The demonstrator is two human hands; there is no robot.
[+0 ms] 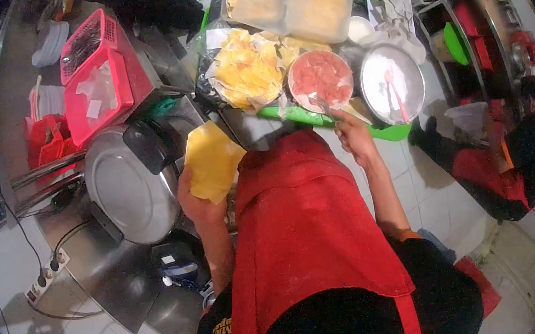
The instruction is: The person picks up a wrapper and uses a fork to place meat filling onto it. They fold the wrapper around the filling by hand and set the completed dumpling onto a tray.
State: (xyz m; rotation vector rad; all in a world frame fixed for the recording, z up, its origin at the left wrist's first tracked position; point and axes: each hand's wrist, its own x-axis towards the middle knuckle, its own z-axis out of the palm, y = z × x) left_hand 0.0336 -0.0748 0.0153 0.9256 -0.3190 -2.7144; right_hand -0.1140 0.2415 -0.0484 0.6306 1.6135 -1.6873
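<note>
My left hand [200, 205] grips a flat yellow dough wrapper [215, 161] near my apron, its fingers mostly hidden beneath it. My right hand [355, 137] is closed round a fork [322, 104], whose tines reach the near edge of a round bowl of pink minced filling [320, 80]. Left of that bowl lies a heap of yellow folded pieces [245, 69]. To its right stands a metal bowl [420, 91] with white contents and a pink-handled utensil [398, 96] in it. A green tray [391, 133] shows under the bowls.
Two translucent containers [321, 7] sit behind the bowls, near a crumpled cloth [399, 17]. On the left are pink baskets [99, 97], a large metal pot lid [129, 184] and a power strip [46, 277]. Another person [507, 157] crouches at right beside shelves.
</note>
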